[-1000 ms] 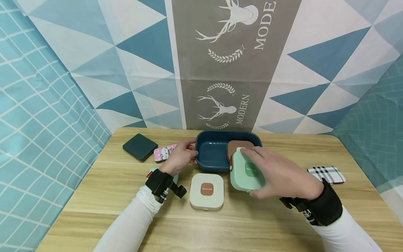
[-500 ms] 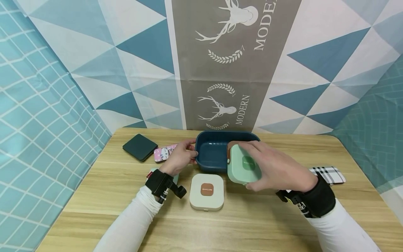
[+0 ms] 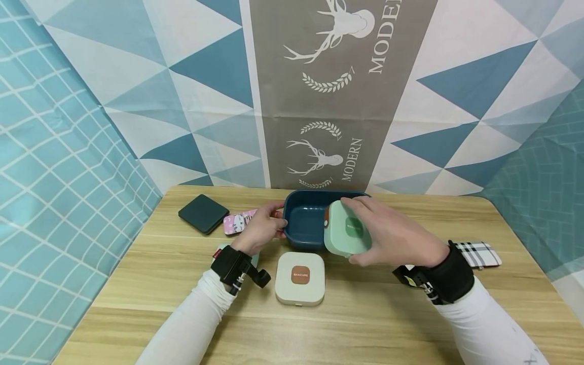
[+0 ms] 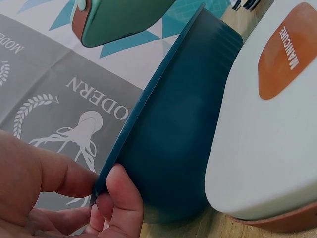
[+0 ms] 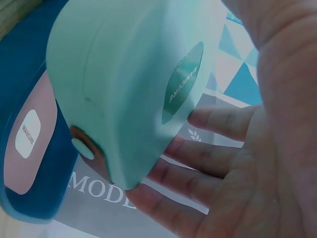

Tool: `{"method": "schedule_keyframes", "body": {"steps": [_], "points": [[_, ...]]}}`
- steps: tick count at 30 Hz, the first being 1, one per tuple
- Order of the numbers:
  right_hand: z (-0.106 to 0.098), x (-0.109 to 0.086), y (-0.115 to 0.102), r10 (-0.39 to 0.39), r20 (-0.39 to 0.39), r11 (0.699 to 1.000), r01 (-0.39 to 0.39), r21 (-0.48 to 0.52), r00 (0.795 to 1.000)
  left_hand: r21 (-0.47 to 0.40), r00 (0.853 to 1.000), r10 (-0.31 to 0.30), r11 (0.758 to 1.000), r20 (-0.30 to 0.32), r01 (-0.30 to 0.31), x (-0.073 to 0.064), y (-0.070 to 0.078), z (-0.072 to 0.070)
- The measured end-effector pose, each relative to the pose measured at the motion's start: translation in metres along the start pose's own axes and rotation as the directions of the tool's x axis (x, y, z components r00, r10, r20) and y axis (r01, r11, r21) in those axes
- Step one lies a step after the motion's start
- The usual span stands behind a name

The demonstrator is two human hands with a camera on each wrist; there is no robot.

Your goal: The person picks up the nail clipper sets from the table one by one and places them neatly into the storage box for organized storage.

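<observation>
My right hand (image 3: 388,230) grips a mint-green manicure case (image 3: 348,230) by its edges, thumb on the near side and fingers on the far side. The case is held above the right part of a dark blue bin (image 3: 304,223). Inside that bin lies a brown case (image 5: 30,134) with a white label, seen in the right wrist view and mostly hidden from the head. On the bin's left rim my left hand (image 3: 260,228) pinches the wall between thumb and fingers. A cream manicure case (image 3: 299,279) with a brown label lies on the table just in front of the bin.
At the left lie a dark green flat square case (image 3: 203,213) and a pink patterned case (image 3: 236,223). A small mint item (image 3: 253,259) is partly covered by the left wrist. A plaid case (image 3: 480,254) lies far right. A patterned backdrop (image 3: 315,101) stands behind the table (image 3: 365,324).
My right hand has carried the mint-green case up and left, from the bin's near right corner to above the bin, covering the brown case. The left hand stays on the rim.
</observation>
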State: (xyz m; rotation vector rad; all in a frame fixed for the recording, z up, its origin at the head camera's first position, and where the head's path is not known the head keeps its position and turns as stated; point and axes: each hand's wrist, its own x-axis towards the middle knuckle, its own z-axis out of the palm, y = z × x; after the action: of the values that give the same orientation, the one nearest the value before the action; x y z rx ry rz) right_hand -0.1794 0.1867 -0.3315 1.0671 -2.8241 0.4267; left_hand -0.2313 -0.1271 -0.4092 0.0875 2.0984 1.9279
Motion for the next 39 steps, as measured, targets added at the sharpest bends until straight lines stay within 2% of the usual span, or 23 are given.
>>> {"method": "schedule_keyframes", "body": {"steps": [11,39], "points": [[0.004,0.011,0.005,-0.014,-0.023,1.000,0.014,0.015,1.000,0.016,1.000,0.002,1.000,0.004,-0.002,0.000,0.000,-0.001],[0.013,0.055,0.011,-0.022,0.004,0.999,0.022,0.029,1.000,0.001,1.000,0.013,1.000,0.012,-0.013,0.000,-0.001,-0.002]]}}
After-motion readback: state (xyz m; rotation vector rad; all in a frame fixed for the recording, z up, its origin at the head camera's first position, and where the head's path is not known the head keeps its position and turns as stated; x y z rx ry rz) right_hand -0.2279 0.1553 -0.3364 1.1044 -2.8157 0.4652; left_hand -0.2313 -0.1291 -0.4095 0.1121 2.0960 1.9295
